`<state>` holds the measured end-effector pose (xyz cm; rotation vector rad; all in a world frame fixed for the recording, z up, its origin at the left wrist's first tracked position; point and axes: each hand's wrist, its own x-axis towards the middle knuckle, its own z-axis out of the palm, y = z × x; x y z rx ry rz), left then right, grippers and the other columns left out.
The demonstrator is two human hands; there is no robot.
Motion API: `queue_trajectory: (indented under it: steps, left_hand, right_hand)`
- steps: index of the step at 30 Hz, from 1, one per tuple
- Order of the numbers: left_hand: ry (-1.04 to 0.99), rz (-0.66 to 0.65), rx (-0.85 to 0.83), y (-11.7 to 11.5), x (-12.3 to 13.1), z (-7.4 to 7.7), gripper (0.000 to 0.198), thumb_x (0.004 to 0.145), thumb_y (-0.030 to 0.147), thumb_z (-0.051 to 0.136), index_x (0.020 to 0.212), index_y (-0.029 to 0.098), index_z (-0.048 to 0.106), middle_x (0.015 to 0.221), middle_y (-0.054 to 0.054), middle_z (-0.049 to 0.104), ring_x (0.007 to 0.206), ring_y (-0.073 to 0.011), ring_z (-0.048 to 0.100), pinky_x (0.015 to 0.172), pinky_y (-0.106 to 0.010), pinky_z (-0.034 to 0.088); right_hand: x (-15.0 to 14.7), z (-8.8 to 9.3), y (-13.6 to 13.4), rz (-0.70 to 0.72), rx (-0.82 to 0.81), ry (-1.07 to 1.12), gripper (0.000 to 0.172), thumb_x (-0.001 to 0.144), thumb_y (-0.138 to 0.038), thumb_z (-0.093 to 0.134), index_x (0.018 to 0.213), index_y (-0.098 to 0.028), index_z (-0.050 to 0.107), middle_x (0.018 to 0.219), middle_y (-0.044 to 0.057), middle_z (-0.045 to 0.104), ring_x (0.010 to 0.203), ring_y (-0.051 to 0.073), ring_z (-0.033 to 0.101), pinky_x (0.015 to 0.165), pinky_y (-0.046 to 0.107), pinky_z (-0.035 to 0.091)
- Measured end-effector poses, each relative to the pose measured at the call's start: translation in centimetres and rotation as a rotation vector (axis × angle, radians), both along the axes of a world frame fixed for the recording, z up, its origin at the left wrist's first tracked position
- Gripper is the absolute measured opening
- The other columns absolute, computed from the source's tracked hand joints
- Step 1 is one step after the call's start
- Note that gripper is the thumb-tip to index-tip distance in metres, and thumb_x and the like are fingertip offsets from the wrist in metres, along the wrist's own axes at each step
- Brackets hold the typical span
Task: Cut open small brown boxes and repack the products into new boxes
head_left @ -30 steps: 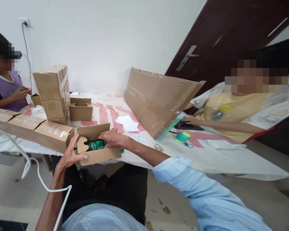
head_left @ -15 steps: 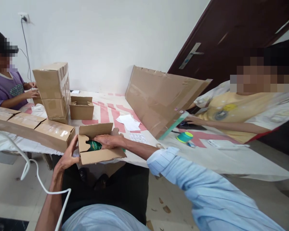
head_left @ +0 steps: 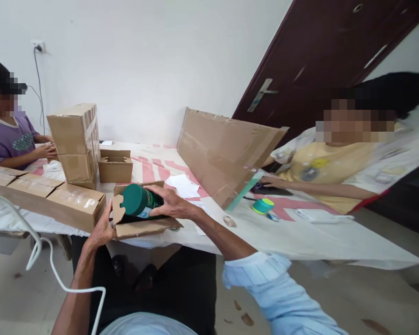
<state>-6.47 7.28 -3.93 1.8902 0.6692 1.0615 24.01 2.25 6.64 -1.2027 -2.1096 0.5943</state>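
Note:
A green canister [head_left: 134,200] with a dark green lid lies tilted at the opening of a small cardboard box [head_left: 139,229], its lid end raised toward the left. My right hand [head_left: 171,202] is wrapped round the canister's right end. At the box's left end, my left hand [head_left: 103,228] grips the cardboard edge, fingers on the side and thumb lower down. The box flaps stand open, and its inside is mostly hidden by the canister.
Closed cartons [head_left: 75,200] lie at left beside a taller stack [head_left: 73,135]. An open box [head_left: 115,168], papers [head_left: 183,186], a large cardboard sheet [head_left: 226,153] and green tape [head_left: 263,205] are on the table. People sit left and right; a white cable hangs at lower left.
The green canister has risen out of the box and its lid end now shows. My right hand has moved from inside the box to around the canister. The camera view has shifted slightly.

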Motion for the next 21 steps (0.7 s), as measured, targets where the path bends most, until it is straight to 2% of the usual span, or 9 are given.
queue_trajectory:
  steps: [5, 8, 11, 14, 16, 17, 19, 21]
  left_hand:
    - [0.114, 0.025, 0.017, 1.1, 0.4, 0.0, 0.124, 0.072, 0.031, 0.089, 0.175, 0.023, 0.02, 0.177, -0.017, 0.035, 0.163, -0.0403, 0.034, 0.133, -0.053, 0.033]
    - [0.158, 0.043, 0.003, 1.3, -0.6, 0.0, 0.124, 0.07, 0.032, 0.089, 0.175, 0.023, 0.022, 0.177, -0.018, 0.034, 0.161, -0.0436, 0.037, 0.128, -0.056, 0.042]
    - [0.145, 0.164, 0.021, 1.2, -2.0, 1.0, 0.106, 0.075, 0.033, 0.083, 0.17, 0.024, 0.037, 0.172, -0.017, 0.041, 0.158, -0.0452, 0.04, 0.122, -0.059, 0.048]
    - [0.021, 0.315, 0.117, 0.7, -2.3, 3.2, 0.072, 0.085, 0.034, 0.075, 0.155, 0.026, 0.059, 0.161, -0.013, 0.054, 0.149, -0.0404, 0.053, 0.114, -0.056, 0.057]
    - [-0.059, 0.35, 0.165, 0.1, -1.6, 5.2, 0.057, 0.088, 0.039, 0.076, 0.143, 0.027, 0.068, 0.154, -0.012, 0.06, 0.14, -0.0375, 0.061, 0.106, -0.051, 0.062]
    - [-0.076, 0.334, 0.173, -0.3, -0.9, 6.2, 0.056, 0.089, 0.042, 0.077, 0.142, 0.027, 0.069, 0.152, -0.012, 0.062, 0.139, -0.037, 0.062, 0.104, -0.05, 0.063]
    - [-0.062, 0.234, 0.154, -1.2, 0.6, 8.2, 0.068, 0.087, 0.046, 0.082, 0.15, 0.027, 0.063, 0.153, -0.013, 0.062, 0.141, -0.0384, 0.061, 0.106, -0.051, 0.061]
    - [-0.025, 0.095, 0.126, -1.9, 2.2, 9.8, 0.093, 0.082, 0.047, 0.088, 0.164, 0.027, 0.047, 0.161, -0.016, 0.057, 0.146, -0.0409, 0.056, 0.112, -0.055, 0.057]
  right_hand:
    - [0.6, 2.1, -0.2, -0.014, -0.027, 0.357, 0.089, 0.075, -0.051, 0.093, 0.154, -0.024, 0.061, 0.149, 0.01, 0.068, 0.138, 0.034, 0.062, 0.12, 0.049, 0.048]
    - [0.6, 2.9, -0.1, 0.0, -0.03, 0.521, 0.09, 0.072, -0.055, 0.095, 0.15, -0.023, 0.064, 0.147, 0.01, 0.069, 0.137, 0.034, 0.063, 0.117, 0.048, 0.05]
    - [0.5, 3.3, -0.2, -0.016, -0.017, 0.625, 0.078, 0.073, -0.058, 0.093, 0.139, -0.023, 0.071, 0.138, 0.009, 0.074, 0.129, 0.034, 0.068, 0.111, 0.048, 0.054]
    - [-0.1, 3.2, -0.3, -0.057, -0.007, 0.722, 0.068, 0.071, -0.061, 0.092, 0.125, -0.023, 0.075, 0.125, 0.008, 0.079, 0.122, 0.034, 0.07, 0.106, 0.049, 0.057]
    - [-0.9, 2.9, -0.2, -0.063, -0.008, 0.796, 0.067, 0.072, -0.063, 0.091, 0.122, -0.023, 0.075, 0.123, 0.008, 0.079, 0.122, 0.034, 0.07, 0.106, 0.049, 0.057]
    - [-1.5, 2.8, -0.1, -0.058, -0.008, 0.832, 0.067, 0.072, -0.065, 0.089, 0.122, -0.023, 0.074, 0.124, 0.008, 0.079, 0.123, 0.034, 0.069, 0.107, 0.05, 0.057]
    - [-2.8, 2.5, 0.2, -0.042, 0.0, 0.904, 0.067, 0.075, -0.066, 0.086, 0.125, -0.023, 0.073, 0.129, 0.009, 0.078, 0.126, 0.034, 0.069, 0.11, 0.05, 0.056]
    - [-4.2, 2.3, 0.5, -0.035, 0.015, 0.966, 0.066, 0.077, -0.065, 0.085, 0.128, -0.025, 0.07, 0.134, 0.009, 0.076, 0.128, 0.034, 0.068, 0.112, 0.051, 0.055]
